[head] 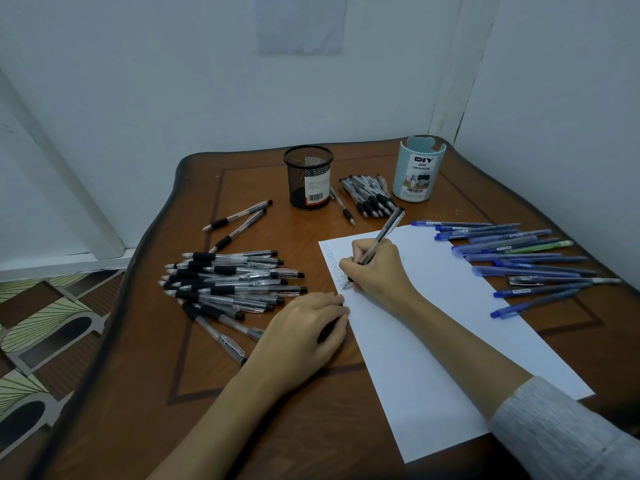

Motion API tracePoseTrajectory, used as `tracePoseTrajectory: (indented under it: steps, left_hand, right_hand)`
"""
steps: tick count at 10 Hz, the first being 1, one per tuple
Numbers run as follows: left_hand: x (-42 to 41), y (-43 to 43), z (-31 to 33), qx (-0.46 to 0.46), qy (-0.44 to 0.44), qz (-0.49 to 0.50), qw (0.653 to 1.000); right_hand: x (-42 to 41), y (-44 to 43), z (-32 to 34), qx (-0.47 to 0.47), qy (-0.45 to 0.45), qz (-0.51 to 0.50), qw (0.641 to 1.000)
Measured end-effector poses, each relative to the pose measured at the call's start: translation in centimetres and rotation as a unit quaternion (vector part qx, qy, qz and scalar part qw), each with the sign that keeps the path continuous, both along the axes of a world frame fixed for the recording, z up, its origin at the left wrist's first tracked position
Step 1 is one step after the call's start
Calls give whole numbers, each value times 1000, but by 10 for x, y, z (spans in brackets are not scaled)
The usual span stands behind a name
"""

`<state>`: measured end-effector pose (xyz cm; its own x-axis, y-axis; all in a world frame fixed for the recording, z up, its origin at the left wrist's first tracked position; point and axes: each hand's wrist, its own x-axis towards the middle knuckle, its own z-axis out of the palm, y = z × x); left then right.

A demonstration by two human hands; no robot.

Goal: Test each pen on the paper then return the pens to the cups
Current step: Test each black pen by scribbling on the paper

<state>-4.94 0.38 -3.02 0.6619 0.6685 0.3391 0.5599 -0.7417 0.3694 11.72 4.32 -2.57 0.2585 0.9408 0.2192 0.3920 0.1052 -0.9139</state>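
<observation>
My right hand (375,268) grips a clear pen (388,230) with its tip on the left margin of the white paper (450,327), beside a column of small test marks (334,266). My left hand (304,327) rests on the table with loosely curled fingers touching the paper's left edge; a dark patch shows under its fingers. A black mesh cup (308,176) and a pale blue desk-organizer cup (417,169) stand at the back. A pile of clear pens with black grips (232,282) lies on the left.
Several blue pens and one green pen (526,258) lie across the paper's right side. A small bunch of black-grip pens (372,195) lies between the cups, and two pens (239,218) lie left of the mesh cup. The wooden table (263,410) stands in a wall corner.
</observation>
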Motion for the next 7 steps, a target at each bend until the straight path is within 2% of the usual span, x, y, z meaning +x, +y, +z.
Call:
tracePoseTrajectory:
  steps: [7]
  left_hand:
    - [0,0,1,-8,2,-3,1000]
  right_hand:
    - [2,2,-2,5,-3,-8,1000]
